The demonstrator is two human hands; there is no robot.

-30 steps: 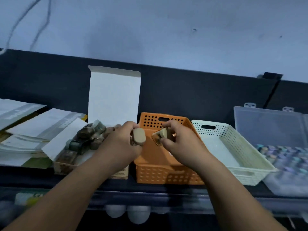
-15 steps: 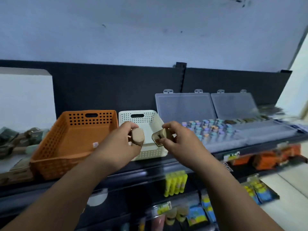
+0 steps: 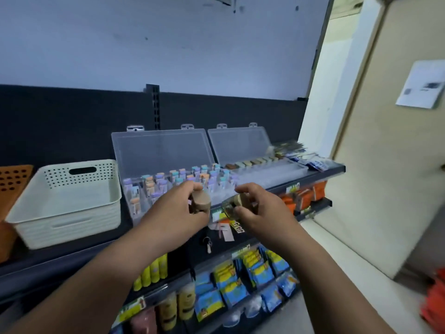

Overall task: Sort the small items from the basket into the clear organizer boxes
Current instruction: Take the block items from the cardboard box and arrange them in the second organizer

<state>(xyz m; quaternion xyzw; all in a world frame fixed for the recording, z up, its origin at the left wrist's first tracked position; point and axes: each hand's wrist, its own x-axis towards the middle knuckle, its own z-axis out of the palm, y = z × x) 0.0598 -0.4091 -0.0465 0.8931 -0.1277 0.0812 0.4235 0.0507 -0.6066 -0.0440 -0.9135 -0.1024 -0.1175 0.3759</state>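
Left hand (image 3: 173,215), centre of frame, fingers curled round a tan stubby piece (image 3: 201,202). It looks like a short cylinder; the round flat end faces down-right toward the viewer, and the long axis runs back into the palm. Right hand (image 3: 265,213), just right of it, pinches a second small piece (image 3: 233,204) between thumb and fingertips. Its axis is tilted, with the tan end upper right and the clearer end lower left toward the other hand. It is blurred, so I can't tell its exact shape. The two pieces are near each other but apart.

Both are held in front of the shelf (image 3: 60,261) edge. Just behind them is the left clear organizer box (image 3: 163,153), lid up, full of pastel-capped vials (image 3: 183,179). The right clear organizer box (image 3: 240,143), also open, has a row of brownish blocks (image 3: 252,162) along its back. A cream basket (image 3: 67,225) is at left, and the orange basket (image 3: 14,179) is at the far left edge.
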